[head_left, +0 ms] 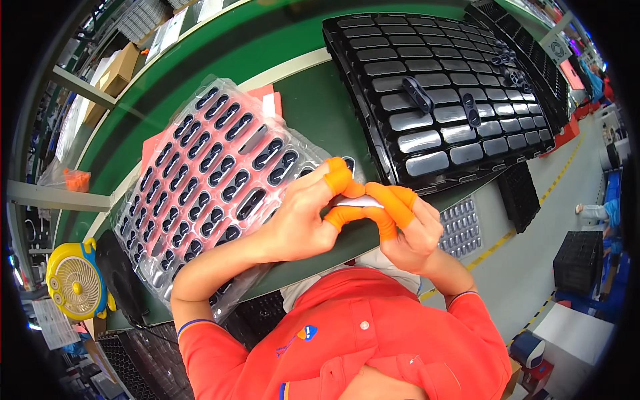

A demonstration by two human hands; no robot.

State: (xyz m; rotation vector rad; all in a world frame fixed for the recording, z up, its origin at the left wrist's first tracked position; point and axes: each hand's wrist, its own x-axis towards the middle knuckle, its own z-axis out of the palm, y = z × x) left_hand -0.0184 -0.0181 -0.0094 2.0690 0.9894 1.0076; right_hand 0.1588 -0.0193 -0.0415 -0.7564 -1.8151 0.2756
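Both hands meet in front of my chest, with orange covers on several fingers. Between the fingertips they pinch a small, flat white piece [360, 201], mostly hidden by the fingers. My left hand [297, 217] is closed on its left side, over the edge of a clear blister tray [250, 143]. That tray holds rows of dark oblong parts, each with two round ends. My right hand [415, 232] is closed on the piece's other side. To the right lies a black tray [377, 143] with rows of shiny oblong pockets. Loose dark oblong parts [417, 95] rest on it.
The trays lie on a green bench [313, 100], with red sheets under the clear one. At the left stand a yellow fan [77, 287] and a dark object beside it. A grey tray [460, 228] sits lower right, near a yellow floor line. Black crates [579, 267] stand farther right.
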